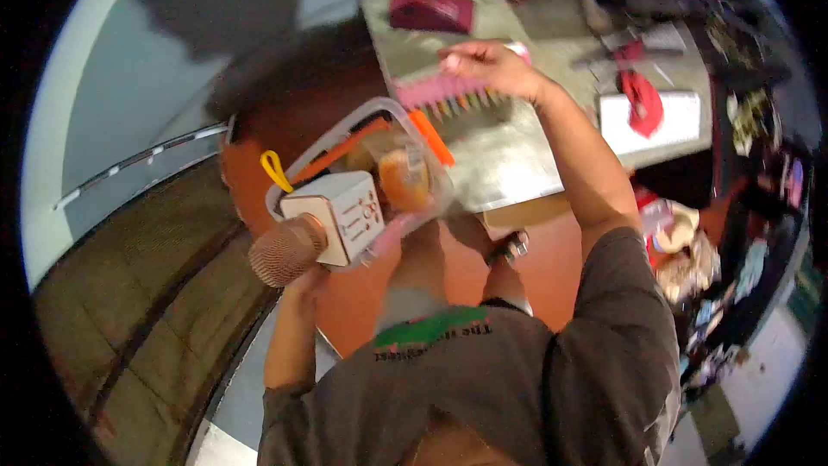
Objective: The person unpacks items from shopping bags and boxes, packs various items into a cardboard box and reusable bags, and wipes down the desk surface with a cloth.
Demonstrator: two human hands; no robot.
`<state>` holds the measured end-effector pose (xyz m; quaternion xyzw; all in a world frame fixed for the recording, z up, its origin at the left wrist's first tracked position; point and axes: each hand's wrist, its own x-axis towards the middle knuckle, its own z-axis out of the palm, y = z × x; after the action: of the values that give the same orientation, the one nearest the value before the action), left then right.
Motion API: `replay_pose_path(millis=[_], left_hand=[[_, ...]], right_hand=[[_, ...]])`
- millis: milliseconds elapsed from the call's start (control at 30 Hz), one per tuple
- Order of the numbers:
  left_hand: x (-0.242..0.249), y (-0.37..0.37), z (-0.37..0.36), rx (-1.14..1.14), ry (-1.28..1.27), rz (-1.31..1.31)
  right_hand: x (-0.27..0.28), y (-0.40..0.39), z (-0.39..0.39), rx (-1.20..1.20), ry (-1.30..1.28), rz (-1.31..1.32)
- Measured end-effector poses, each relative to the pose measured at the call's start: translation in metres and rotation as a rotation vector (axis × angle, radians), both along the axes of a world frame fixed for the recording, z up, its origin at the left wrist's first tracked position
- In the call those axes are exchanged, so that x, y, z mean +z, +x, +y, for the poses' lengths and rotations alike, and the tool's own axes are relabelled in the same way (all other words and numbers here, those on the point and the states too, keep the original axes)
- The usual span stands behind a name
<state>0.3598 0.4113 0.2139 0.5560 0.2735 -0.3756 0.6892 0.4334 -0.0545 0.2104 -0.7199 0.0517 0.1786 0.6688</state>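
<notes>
My left hand [309, 280] is mostly hidden behind a clear plastic container [444, 192], which it holds up by the near side. A karaoke microphone [289, 250] with a rose-gold mesh head, a white boxy body and a yellow strap lies in the container, its head sticking out over the rim. Beside it are an orange, round-looking item [405, 179] and other blurred things. My right hand [492, 67] reaches over the table, its fingers closed on a pink pack [440, 91] with a row of several coloured tips along its lower edge.
The pale table [509, 164] carries a dark red pouch [431, 13], white paper [673, 125] and a red item [640, 103]. Cluttered bags and clothes [686, 250] lie to the right. A dark mesh panel [155, 311] with a rail stands left. The floor [552, 267] is reddish.
</notes>
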Motion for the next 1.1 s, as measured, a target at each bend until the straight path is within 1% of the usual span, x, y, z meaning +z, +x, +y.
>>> replay_pose_path(millis=[33,67,100,133,167,200,233,267,300,333,367,400,433,467,500,567,633,667,733,767,833,867,900,967,1000,1067,1100], left_hand=[[0.006,-0.012,-0.012,-0.051,0.032,0.041],[0.02,-0.022,-0.029,-0.102,0.067,0.078],[0.032,-0.04,-0.041,-0.131,0.055,0.063],[0.045,-0.058,-0.053,-0.16,0.043,0.047],[0.057,-0.069,-0.085,-0.176,0.084,0.084],[0.066,-0.093,-0.106,-0.186,0.107,0.102],[0.068,-0.11,-0.119,-0.185,0.077,0.11],[0.069,-0.127,-0.132,-0.185,0.048,0.118],[0.063,-0.147,-0.141,-0.179,-0.044,0.125],[0.053,-0.174,-0.151,-0.17,-0.133,0.146],[0.042,-0.192,-0.153,-0.261,-0.282,0.035],[0.03,-0.213,-0.151,-0.307,-0.251,0.04],[0.032,-0.233,-0.164,-0.359,-0.213,0.053],[0.033,-0.246,-0.166,-0.384,-0.224,0.05],[0.035,-0.259,-0.168,-0.409,-0.235,0.047],[0.076,-0.29,-0.21,-0.287,-0.053,0.108],[0.057,-0.288,-0.178,-0.489,-0.112,0.097],[0.066,-0.289,-0.179,-0.567,-0.137,0.108],[0.09,-0.299,-0.197,-0.584,-0.042,0.07],[0.098,-0.304,-0.2,-0.589,0.006,0.041],[0.085,-0.296,-0.184,-0.599,0.033,0.013],[0.067,-0.264,-0.18,-0.6,0.057,0.017],[0.063,-0.254,-0.172,-0.597,0.068,-0.005],[0.069,-0.26,-0.193,-0.537,0.012,-0.004],[0.059,-0.264,-0.19,-0.66,0.007,-0.143],[0.014,-0.246,-0.147,-1.108,0.289,-0.199],[-0.003,-0.255,-0.14,-1.02,0.227,-0.094]], right_hand=[[0.026,-0.041,0.008,0.038,0.051,0.089],[0.039,-0.085,0.012,0.046,0.075,0.017],[0.053,-0.124,0.017,0.059,0.153,0.064],[0.067,-0.165,0.017,0.084,0.119,0.054],[0.074,-0.192,0.001,0.115,0.119,0.061],[0.082,-0.233,-0.003,0.0,0.211,0.086],[0.08,-0.27,-0.008,-0.112,0.305,0.106],[0.072,-0.306,-0.025,-0.131,0.313,0.125],[0.071,-0.342,-0.04,-0.205,0.311,0.114],[0.061,-0.385,-0.059,-0.322,0.377,0.163],[0.054,-0.432,-0.072,-0.453,0.444,0.225],[0.051,-0.479,-0.078,-0.49,0.267,0.279],[0.05,-0.524,-0.087,-0.523,0.101,0.35],[0.048,-0.569,-0.086,-0.549,0.005,0.448],[0.055,-0.609,-0.08,-0.548,0.02,0.552],[0.078,-0.68,-0.055,-0.534,0.064,0.743],[0.096,-0.733,-0.022,-0.615,0.179,0.829],[0.109,-0.75,-0.014,-0.653,0.235,0.853],[0.127,-0.776,0.005,-0.738,0.317,0.877],[0.132,-0.783,0.013,-0.76,0.305,0.875],[0.141,-0.786,0.02,-0.789,0.28,0.863],[0.134,-0.76,0.012,-0.749,0.263,0.896],[0.128,-0.755,0.01,-0.709,0.234,0.902],[0.112,-0.732,-0.002,-0.619,0.179,0.849],[0.103,-0.72,-0.011,-0.575,0.156,0.799],[0.09,-0.683,-0.027,-0.52,0.146,0.7],[0.087,-0.661,-0.029,-0.484,0.146,0.669]])
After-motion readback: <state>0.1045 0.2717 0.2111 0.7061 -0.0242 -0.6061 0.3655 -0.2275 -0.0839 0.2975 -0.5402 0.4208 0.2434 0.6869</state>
